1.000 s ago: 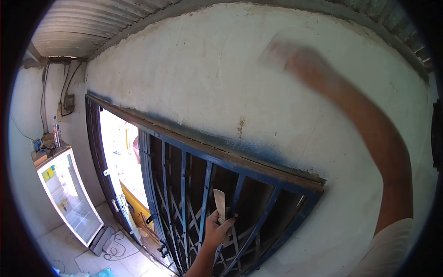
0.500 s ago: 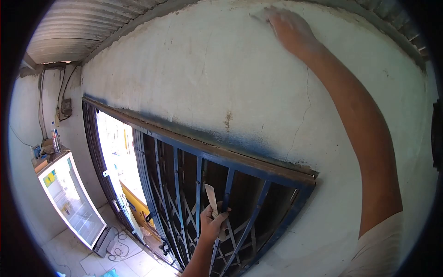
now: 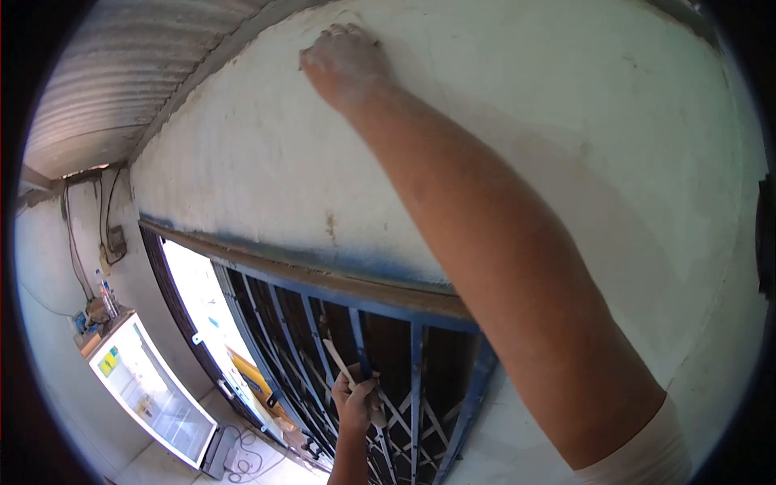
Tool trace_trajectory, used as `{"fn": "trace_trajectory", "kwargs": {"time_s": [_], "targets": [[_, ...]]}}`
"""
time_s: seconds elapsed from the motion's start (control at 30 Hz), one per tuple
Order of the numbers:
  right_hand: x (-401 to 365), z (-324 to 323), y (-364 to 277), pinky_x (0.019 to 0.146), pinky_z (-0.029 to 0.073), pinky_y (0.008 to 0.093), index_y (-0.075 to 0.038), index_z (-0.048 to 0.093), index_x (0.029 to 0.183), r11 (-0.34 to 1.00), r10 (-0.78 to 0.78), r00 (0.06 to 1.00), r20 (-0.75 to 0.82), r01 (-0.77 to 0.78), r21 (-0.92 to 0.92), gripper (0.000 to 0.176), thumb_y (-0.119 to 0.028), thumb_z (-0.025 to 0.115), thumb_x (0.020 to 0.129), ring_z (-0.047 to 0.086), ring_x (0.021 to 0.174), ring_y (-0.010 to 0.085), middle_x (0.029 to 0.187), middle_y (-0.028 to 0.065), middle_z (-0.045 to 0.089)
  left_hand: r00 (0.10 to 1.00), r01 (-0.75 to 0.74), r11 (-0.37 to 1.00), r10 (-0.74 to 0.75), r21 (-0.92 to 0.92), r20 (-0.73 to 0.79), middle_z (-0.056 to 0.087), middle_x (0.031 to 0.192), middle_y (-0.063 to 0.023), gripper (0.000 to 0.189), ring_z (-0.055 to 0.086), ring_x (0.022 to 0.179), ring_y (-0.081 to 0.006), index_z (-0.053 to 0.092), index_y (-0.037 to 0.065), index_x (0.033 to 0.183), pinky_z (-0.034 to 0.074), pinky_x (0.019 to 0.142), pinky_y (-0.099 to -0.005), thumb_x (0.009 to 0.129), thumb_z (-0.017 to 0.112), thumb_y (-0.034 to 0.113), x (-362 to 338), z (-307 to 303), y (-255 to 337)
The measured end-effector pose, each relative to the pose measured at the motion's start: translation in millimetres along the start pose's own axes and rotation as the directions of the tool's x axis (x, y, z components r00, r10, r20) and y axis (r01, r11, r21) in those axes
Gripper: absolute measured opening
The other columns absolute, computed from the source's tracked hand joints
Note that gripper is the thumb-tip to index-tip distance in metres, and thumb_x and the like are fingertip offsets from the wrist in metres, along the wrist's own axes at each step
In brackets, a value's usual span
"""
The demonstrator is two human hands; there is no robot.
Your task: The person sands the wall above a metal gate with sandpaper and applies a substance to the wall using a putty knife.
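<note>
I was looking up at a big white wall (image 3: 242,162). My right hand (image 3: 347,61) was high up on it, at about 12 o'clock in my view. The hand was curled, with the fingers (image 3: 343,34) bent and pressed against the wall. It looked dusty and pale. I could not tell if something was tucked under it. My right arm ran down from there to 5 o'clock, where a white sleeve (image 3: 647,453) showed.

My left hand (image 3: 356,400) was low down, at about 6 o'clock. It was closed around a flat pale stick (image 3: 339,362). The stick poked up out of the fist and leaned toward 11 o'clock. The hand was right at the blue gate (image 3: 416,364), close to one of its bars. I could not tell if it gripped the bar too.

The gate was made of blue bars, some straight and some crossed. Its top edge touched the wall, and the wall was smudged blue just above it.

At 8 o'clock from the gate there was a bright doorway (image 3: 198,299). Farther off at 8 o'clock stood a fridge (image 3: 153,396) with a glass door, with small things on top. Wires (image 3: 109,234) hung on the wall above it, at 9 o'clock. A wavy metal roof (image 3: 121,73) filled the corner at 10 o'clock.
</note>
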State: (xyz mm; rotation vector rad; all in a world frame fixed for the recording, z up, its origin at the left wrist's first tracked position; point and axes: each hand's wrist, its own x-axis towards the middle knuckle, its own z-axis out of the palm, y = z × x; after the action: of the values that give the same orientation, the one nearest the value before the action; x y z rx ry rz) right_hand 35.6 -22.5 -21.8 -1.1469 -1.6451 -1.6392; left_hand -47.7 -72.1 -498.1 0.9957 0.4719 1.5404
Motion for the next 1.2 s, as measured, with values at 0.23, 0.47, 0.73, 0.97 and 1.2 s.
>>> {"fn": "trace_trajectory", "kwargs": {"time_s": [0.23, 0.47, 0.73, 0.97, 1.2], "targets": [[-3.7, -10.7, 23.2, 0.092, 0.049, 0.0405, -0.015, 0.075, 0.103, 0.995, -0.064, 0.994, 0.083, 0.057, 0.083, 0.023, -0.023, 0.055, 0.093, 0.063, 0.112, 0.0233, 0.114, 0.0047, 0.070, 0.996, -0.071, 0.997, 0.071, 0.005, -0.054, 0.057, 0.062, -0.0072, 0.016, 0.049, 0.041, -0.0128, 0.060, -0.003, 0.093, 0.044, 0.039, -0.0253, 0.077, 0.056, -0.001, -3.2, 14.9, -3.5], [-0.2, -25.8, 33.9, 0.090, 0.049, 0.0392, -0.016, 0.071, 0.113, 0.992, -0.045, 0.988, 0.149, 0.027, 0.125, 0.024, -0.016, 0.056, 0.094, 0.064, 0.113, 0.0212, 0.117, 0.0017, 0.069, 0.988, -0.097, 0.995, 0.094, -0.025, -0.119, 0.064, 0.077, -0.0097, 0.026, 0.047, 0.039, -0.0123, 0.056, -0.003, 0.103, 0.047, 0.038, -0.0267, 0.077, 0.058, 0.001, -4.4, 14.5, -15.1], [6.3, 8.7, 36.3, 0.088, 0.052, 0.0391, -0.015, 0.071, 0.112, 0.991, -0.098, 0.994, 0.051, 0.093, 0.094, 0.023, -0.016, 0.060, 0.092, 0.064, 0.112, 0.0221, 0.118, 0.0031, 0.069, 0.984, -0.144, 0.990, 0.143, 0.002, -0.109, 0.066, 0.086, -0.0126, 0.032, 0.049, 0.038, -0.0138, 0.053, -0.003, 0.107, 0.047, 0.035, -0.0267, 0.075, 0.057, 0.000, 5.7, -6.5, -33.4], [-30.4, -58.6, 78.8, 0.084, 0.056, 0.0380, -0.012, 0.071, 0.110, 0.996, -0.092, 0.990, 0.108, 0.089, 0.032, 0.022, -0.011, 0.061, 0.091, 0.065, 0.111, 0.0224, 0.113, 0.0044, 0.070, 0.983, -0.126, 0.992, 0.127, 0.011, -0.135, 0.066, 0.086, -0.0141, 0.029, 0.049, 0.038, -0.0146, 0.054, -0.005, 0.104, 0.046, 0.035, -0.0264, 0.075, 0.055, 0.000, 1.8, 3.4, -24.9], [-23.1, -53.9, 125.1, 0.091, 0.053, 0.0387, -0.014, 0.070, 0.115, 0.972, 0.028, 0.999, -0.038, -0.019, 0.234, 0.028, -0.021, 0.049, 0.098, 0.062, 0.117, 0.0245, 0.120, 0.0049, 0.067, 0.987, -0.136, 0.991, 0.137, 0.014, -0.086, 0.066, 0.083, -0.0124, 0.025, 0.051, 0.039, -0.0139, 0.057, -0.005, 0.098, 0.049, 0.037, -0.0262, 0.074, 0.057, 0.002, 3.1, 3.4, -23.2]]}}
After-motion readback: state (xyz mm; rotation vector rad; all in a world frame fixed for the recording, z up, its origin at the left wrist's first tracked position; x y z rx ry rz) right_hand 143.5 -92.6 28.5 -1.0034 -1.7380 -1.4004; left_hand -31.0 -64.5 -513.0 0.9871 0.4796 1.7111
